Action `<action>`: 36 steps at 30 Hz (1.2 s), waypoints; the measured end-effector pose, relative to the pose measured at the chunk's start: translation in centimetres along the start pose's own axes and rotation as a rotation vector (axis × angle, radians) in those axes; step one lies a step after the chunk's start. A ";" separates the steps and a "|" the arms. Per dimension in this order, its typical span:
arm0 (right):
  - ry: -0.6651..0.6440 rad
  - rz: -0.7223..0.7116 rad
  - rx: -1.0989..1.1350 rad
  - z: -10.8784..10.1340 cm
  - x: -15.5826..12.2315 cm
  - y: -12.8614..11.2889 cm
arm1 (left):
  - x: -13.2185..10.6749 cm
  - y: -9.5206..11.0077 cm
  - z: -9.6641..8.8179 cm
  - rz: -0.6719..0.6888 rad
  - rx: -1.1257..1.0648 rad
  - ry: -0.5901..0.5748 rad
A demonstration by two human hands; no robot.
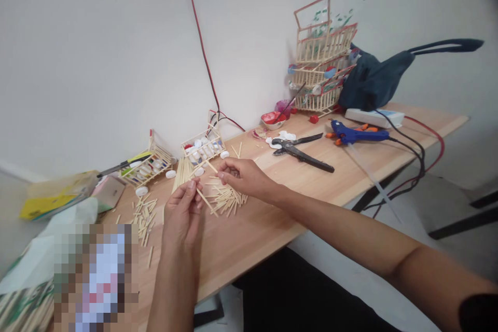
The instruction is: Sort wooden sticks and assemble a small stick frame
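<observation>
My left hand point(182, 212) is closed in a pinch on a thin wooden stick point(205, 201) that points down to the right. My right hand point(243, 176) hovers over a heap of short wooden sticks point(227, 198) on the wooden table point(252, 233), its fingertips pinched together near another stick point(212, 167). Whether it grips that stick I cannot make out. A bundle of longer sticks point(182, 172) lies just behind my left hand.
Two small stick baskets point(202, 146) point(150, 163) with white caps stand at the back left. Black shears point(301, 150), a blue glue gun point(356, 135), a stack of stick baskets point(321, 67) and a dark bag point(373, 80) lie farther right. Cut stick pieces point(143, 218) lie scattered at left.
</observation>
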State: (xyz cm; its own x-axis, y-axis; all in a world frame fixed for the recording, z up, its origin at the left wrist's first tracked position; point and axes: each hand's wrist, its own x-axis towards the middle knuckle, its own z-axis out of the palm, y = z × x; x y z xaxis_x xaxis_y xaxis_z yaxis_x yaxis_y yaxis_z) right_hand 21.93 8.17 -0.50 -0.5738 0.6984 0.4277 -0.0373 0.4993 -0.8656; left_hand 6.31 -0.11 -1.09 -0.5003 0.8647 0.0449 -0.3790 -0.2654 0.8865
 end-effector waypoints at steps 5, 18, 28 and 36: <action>-0.006 0.005 -0.004 0.0 0.0 0.2 | 0.0 0.0 0.0 -0.006 0.002 0.009; -0.002 -0.025 -0.048 -0.1 0.1 0.3 | 0.0 0.0 0.0 0.001 0.002 0.009; 0.008 -0.016 -0.077 -0.1 0.1 0.2 | 0.0 -0.1 -0.1 0.006 0.025 0.014; 0.016 -0.011 -0.047 0.0 0.1 0.2 | 0.0 0.0 -0.1 0.008 0.032 0.005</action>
State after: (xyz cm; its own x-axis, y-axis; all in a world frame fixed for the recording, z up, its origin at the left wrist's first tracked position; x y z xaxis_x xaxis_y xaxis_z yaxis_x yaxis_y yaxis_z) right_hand 21.90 8.35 -0.65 -0.5603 0.7008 0.4415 -0.0052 0.5300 -0.8480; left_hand 6.22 -0.15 -1.12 -0.5075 0.8602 0.0499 -0.3500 -0.2588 0.9003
